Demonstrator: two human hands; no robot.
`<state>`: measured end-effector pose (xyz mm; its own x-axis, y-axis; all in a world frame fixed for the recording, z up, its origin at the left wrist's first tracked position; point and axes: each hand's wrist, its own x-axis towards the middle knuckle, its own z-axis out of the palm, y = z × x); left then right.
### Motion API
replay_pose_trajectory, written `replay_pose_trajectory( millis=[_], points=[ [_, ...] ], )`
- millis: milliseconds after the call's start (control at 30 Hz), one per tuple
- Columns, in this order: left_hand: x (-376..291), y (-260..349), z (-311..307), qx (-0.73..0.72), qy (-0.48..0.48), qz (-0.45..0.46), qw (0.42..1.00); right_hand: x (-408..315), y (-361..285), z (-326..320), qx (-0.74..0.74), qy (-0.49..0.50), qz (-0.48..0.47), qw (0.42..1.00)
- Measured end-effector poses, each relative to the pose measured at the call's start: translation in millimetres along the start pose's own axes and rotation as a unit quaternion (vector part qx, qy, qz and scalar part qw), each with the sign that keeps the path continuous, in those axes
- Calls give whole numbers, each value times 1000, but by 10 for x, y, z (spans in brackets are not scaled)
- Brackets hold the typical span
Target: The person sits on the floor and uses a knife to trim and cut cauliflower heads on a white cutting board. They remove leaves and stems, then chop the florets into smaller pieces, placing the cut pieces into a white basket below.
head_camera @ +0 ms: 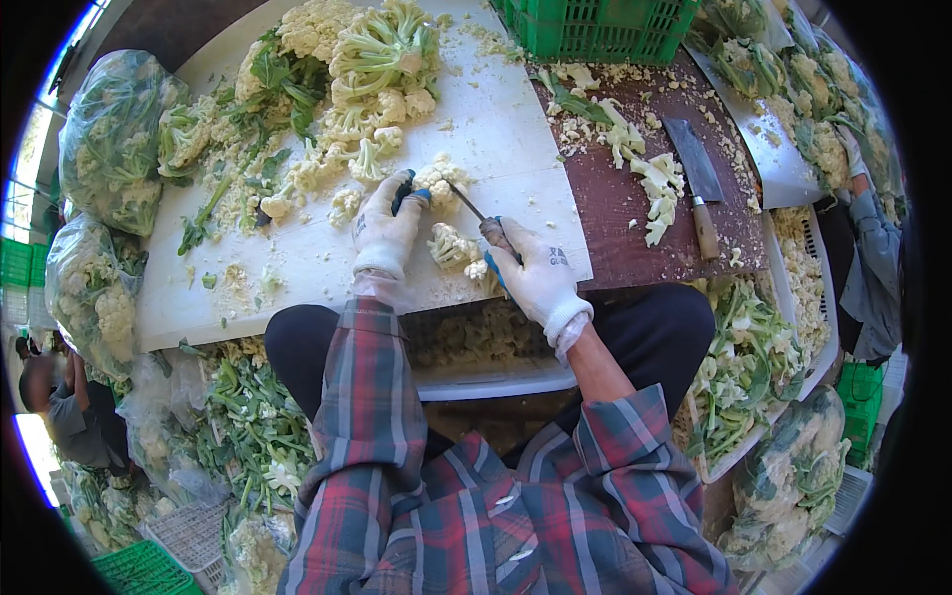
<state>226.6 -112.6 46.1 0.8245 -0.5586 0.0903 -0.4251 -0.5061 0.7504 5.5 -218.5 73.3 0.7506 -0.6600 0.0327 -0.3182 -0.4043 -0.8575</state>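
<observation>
My left hand (388, 223), in a white glove with blue fingertips, grips a cauliflower floret (441, 181) at its left side. A small knife (468, 202) is held by its wrapped handle in my gloved right hand (532, 268), and its narrow blade reaches the floret's right side. Cut florets (452, 247) lie between my hands, near the edge of the white board (506, 141). Another floret (344, 207) rests just left of my left hand. Farther up the board is a cut cauliflower head (387, 56) with its branching stems showing.
A cleaver (695, 171) lies on the brown board beside trimmed stems (658, 186). Behind them stands a green crate (595, 30). Bagged cauliflowers (111, 141) line the left edge. Leaf trimmings (732, 357) fill a container at right. Other people are at both sides, including a gloved hand (850, 152).
</observation>
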Motion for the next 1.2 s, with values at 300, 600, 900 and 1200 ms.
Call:
replay_pose_trajectory(
  millis=[300, 600, 900, 1200],
  points=[
    [100, -75, -5, 11, -3, 5, 1000, 159, -184, -158, -85, -116, 72, 987],
    [153, 121, -3, 81, -1, 108, 991, 66, -105, -202, -90, -90, 70, 989],
    [-377, 317, -255, 81, 43, 265, 960, -252, 197, -380, 90, 37, 94, 991],
    [-501, 86, -32, -39, -127, 30, 991, -394, -18, -83, -78, -5, 37, 996]
  ],
)
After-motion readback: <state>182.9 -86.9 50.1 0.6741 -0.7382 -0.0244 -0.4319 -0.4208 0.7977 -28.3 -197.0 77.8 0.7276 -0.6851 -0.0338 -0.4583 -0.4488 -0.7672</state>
